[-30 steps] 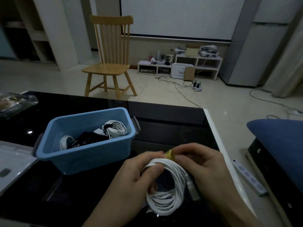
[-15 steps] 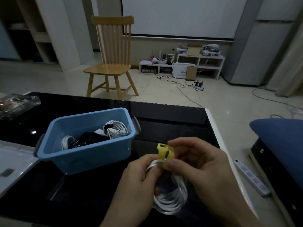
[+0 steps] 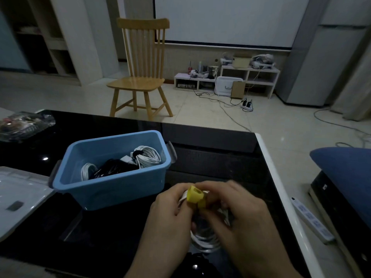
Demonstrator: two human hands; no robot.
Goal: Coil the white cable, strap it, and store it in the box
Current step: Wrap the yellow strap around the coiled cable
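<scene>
Across the lower two thirds of the frame I see the black glossy table (image 3: 210,163), its white edge running down the right side. Upper centre: a wooden chair (image 3: 141,71) on the pale floor, with a low white shelf unit (image 3: 249,77) to its right under a projection screen (image 3: 230,19). Left of centre on the table: the blue box (image 3: 112,183), open, holding a strapped white coil (image 3: 148,156), a black cable bundle (image 3: 114,167) and a further white coil (image 3: 87,171) at its left end. Far left: a white lid (image 3: 18,197) lying flat beside the box. Right edge: a blue cushion (image 3: 345,173) and, on the floor below it, a white power strip (image 3: 311,219).

Lower centre, just right of the box and above the table: my left hand (image 3: 170,219) and right hand (image 3: 239,215), both curled closed around the white cable (image 3: 204,237), whose coiled loops hang below the fingers. The image is blurred here. At the top of the coil, between the thumbs, a yellow strap (image 3: 195,196) sits around the cable loops, pinched by fingertips of both hands; I cannot tell whether it is fastened.
</scene>
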